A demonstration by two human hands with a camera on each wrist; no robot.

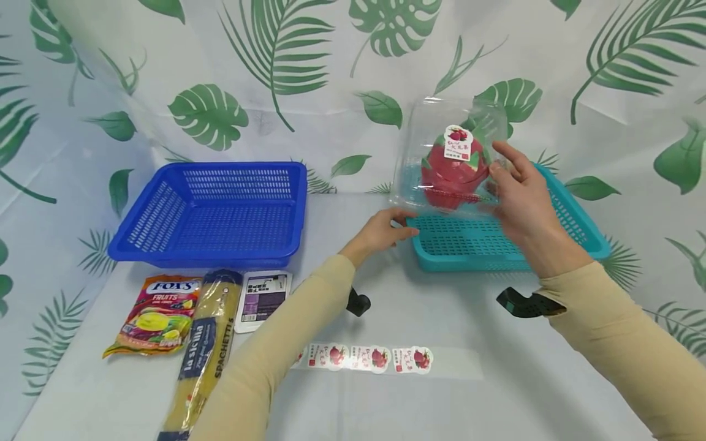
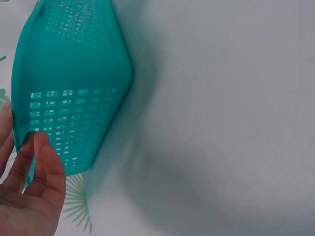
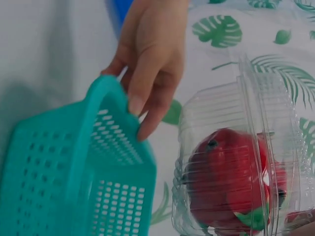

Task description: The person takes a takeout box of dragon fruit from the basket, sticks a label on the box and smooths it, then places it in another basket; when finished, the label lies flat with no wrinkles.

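A clear plastic clamshell box [image 1: 410, 174] hangs tilted above the teal basket [image 1: 463, 263]. Inside it are red dragon fruits [image 1: 452, 174] with green scales, and a white dragon fruit sticker [image 1: 458, 143] shows on the lid. My right hand [image 1: 526, 202] grips the box by its right side; in the right wrist view barely a bit of this hand shows at the lower right corner. With thumb and fingers, my left hand [image 1: 383, 231] pinches the left rim of the basket, as the left wrist view also shows.
A blue basket [image 1: 237, 229] stands at the back left. Before it lie a Fox's candy bag [image 1: 157, 315], a spaghetti pack [image 1: 201, 349] and a white-and-purple pack [image 1: 263, 300]. A strip of dragon fruit stickers [image 1: 371, 359] lies near the front.
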